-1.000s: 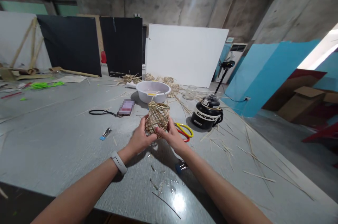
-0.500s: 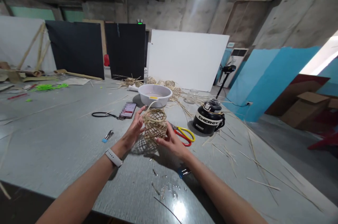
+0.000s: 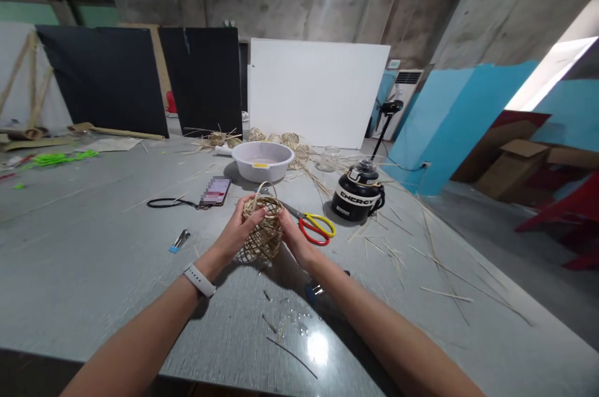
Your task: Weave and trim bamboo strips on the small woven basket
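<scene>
A small woven bamboo basket [image 3: 262, 241] with a thin looped handle stands between my hands on the grey table. My left hand [image 3: 238, 230] holds its upper left side, with the thumb over the rim. On the right side, my right hand [image 3: 294, 236] grips the basket near the rim with its fingers. Scissors [image 3: 314, 229] with red and yellow handles lie just right of the basket. Beyond it sits a white basin [image 3: 262, 171]. A phone [image 3: 216, 191] with a black strap lies to the left.
A black jug [image 3: 356, 197] stands right of the scissors, with a glass jar [image 3: 329, 158] behind it. Bamboo strips [image 3: 447, 294] are scattered at the right. Clips [image 3: 180, 241] lie at the left, and woven pieces [image 3: 299, 155] behind the basin.
My left thumb has come over the basket's rim, and my right hand has moved up its side. The basket's handle shows more upright. The whole view has shifted slightly.
</scene>
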Demonstrator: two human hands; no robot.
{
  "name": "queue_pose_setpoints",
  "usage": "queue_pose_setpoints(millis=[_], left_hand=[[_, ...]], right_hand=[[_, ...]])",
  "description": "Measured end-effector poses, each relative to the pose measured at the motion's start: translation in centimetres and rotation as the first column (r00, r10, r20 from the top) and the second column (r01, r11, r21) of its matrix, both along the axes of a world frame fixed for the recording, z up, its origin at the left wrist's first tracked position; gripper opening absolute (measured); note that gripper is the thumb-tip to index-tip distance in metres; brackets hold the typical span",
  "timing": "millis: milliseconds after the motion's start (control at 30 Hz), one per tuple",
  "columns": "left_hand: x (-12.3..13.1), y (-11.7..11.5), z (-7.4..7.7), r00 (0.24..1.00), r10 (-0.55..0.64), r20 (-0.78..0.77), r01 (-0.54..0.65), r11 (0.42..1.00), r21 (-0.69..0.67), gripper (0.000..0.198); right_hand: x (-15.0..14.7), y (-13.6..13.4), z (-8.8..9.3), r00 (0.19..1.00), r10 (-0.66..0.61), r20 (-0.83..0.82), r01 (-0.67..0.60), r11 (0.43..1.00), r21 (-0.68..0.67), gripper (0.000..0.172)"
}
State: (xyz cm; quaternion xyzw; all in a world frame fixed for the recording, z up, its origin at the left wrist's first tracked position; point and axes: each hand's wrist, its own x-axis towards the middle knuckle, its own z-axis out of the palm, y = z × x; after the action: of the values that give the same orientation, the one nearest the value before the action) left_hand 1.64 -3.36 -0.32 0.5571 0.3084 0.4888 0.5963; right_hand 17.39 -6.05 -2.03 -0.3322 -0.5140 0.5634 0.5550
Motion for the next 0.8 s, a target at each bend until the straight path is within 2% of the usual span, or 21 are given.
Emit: queue_pose_setpoints(millis=[233, 400, 567, 800], left_hand=[[0.7, 0.3, -0.1, 0.995, 0.012, -0.095, -0.012, 1.0, 0.005, 0.059], [0.7, 0.1, -0.1, 0.991, 0.023, -0.132, -0.021, 1.0, 0.015, 0.064], [0.5, 0.0, -0.4, 0.994, -0.01, -0.111, 0.014, 0.999, 0.036, 0.071], [0.8, -0.3, -1.3, 0.993, 0.003, -0.118, 0.005, 0.997, 0.071, 0.065]], right_hand=[[0.1, 0.7, -0.1, 0.989, -0.136, 0.059, 0.141, 0.986, -0.088, 0.08], [0.4, 1.4, -0.4, 0.968, -0.214, 0.128, 0.221, 0.975, -0.04, 0.081], [0.4, 1.6, -0.5, 0.955, -0.192, 0.225, 0.213, 0.974, -0.077, 0.096], [0.6, 1.5, -0.4, 0.938, -0.227, 0.261, 0.238, 0.971, -0.01, 0.084]])
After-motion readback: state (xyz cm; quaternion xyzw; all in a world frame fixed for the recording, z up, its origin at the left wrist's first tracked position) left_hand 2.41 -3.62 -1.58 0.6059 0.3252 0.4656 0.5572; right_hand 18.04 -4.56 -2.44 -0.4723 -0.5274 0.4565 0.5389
